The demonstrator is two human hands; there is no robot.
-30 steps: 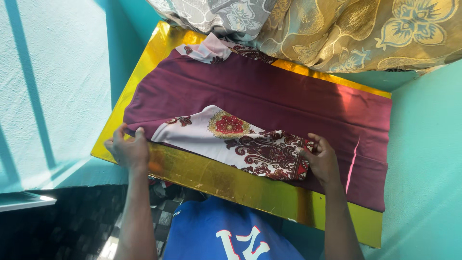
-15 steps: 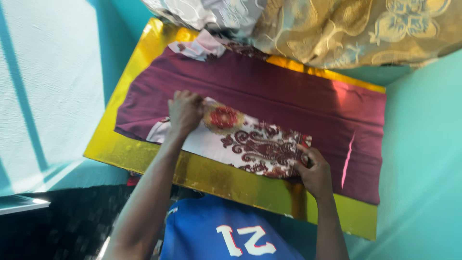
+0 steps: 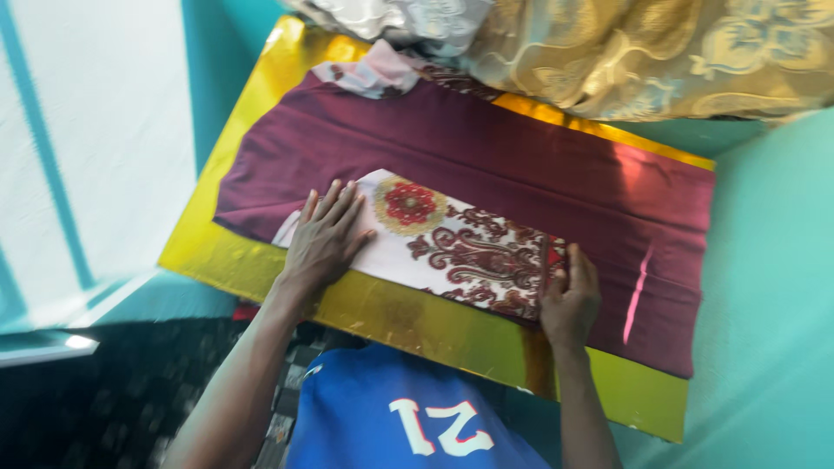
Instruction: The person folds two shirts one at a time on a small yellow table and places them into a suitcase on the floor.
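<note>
A maroon cloth (image 3: 486, 178) lies spread over a shiny gold board (image 3: 408, 326). Its near edge is folded up, showing a white underside with red and maroon paisley print (image 3: 460, 247). My left hand (image 3: 324, 239) lies flat, fingers spread, on the left end of that printed flap. My right hand (image 3: 569, 300) presses on the flap's right end, fingers closed over its edge; whether it pinches the fabric is unclear. Another bit of the printed side (image 3: 373, 74) shows at the cloth's far edge.
Gold and grey floral curtains (image 3: 643, 52) hang over the board's far edge. Teal walls (image 3: 773, 287) stand to the right and left, with a bright sunlit patch (image 3: 95, 139) on the left. My blue shirt (image 3: 408, 417) is below the board; a dark patterned floor lies at lower left.
My left hand left the cloth's left corner, moved right onto the printed flap, and now lies flat on it. My right hand stayed at the flap's right end.
</note>
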